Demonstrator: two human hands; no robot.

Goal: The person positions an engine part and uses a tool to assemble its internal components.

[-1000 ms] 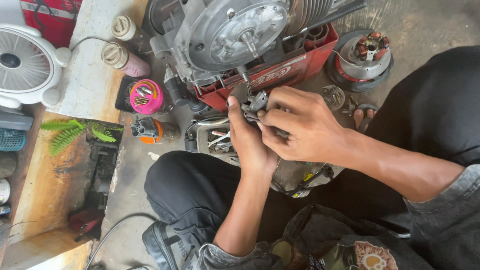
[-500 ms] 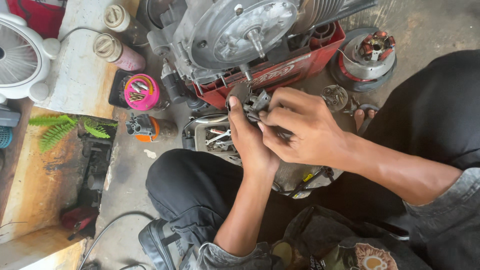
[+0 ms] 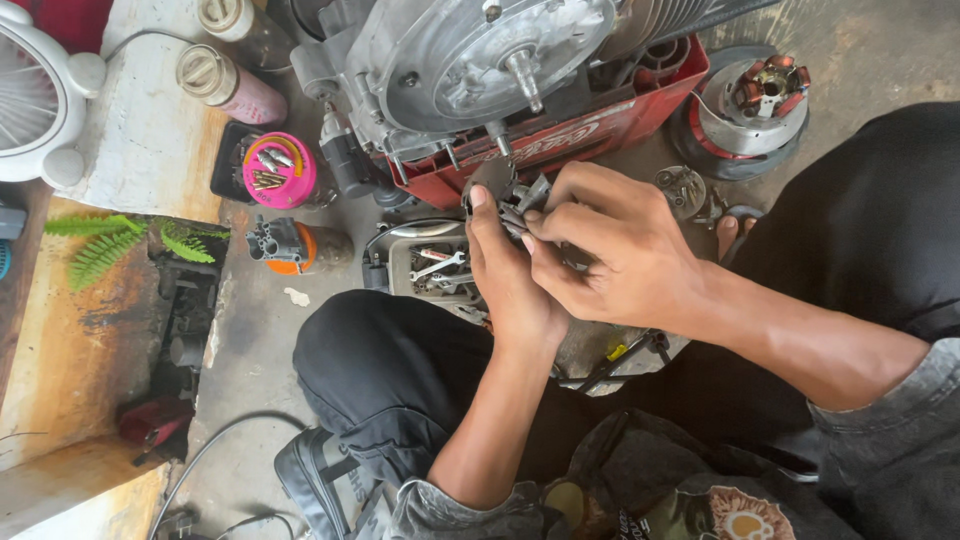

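One white fan (image 3: 35, 95) is seen at far left, with two capped bottles (image 3: 218, 82) and one pink lid (image 3: 279, 170) of screws lying beside it on the floor. At centre, one small metal part (image 3: 520, 205) is gripped between the left hand (image 3: 510, 275) and the right hand (image 3: 610, 255), pressed together below one silver engine (image 3: 480, 60). One round coil unit (image 3: 750, 105) is seen at right.

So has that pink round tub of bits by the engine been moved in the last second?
No. The pink tub keeps its place beside the engine and the orange part; only the camera view shifted a little.
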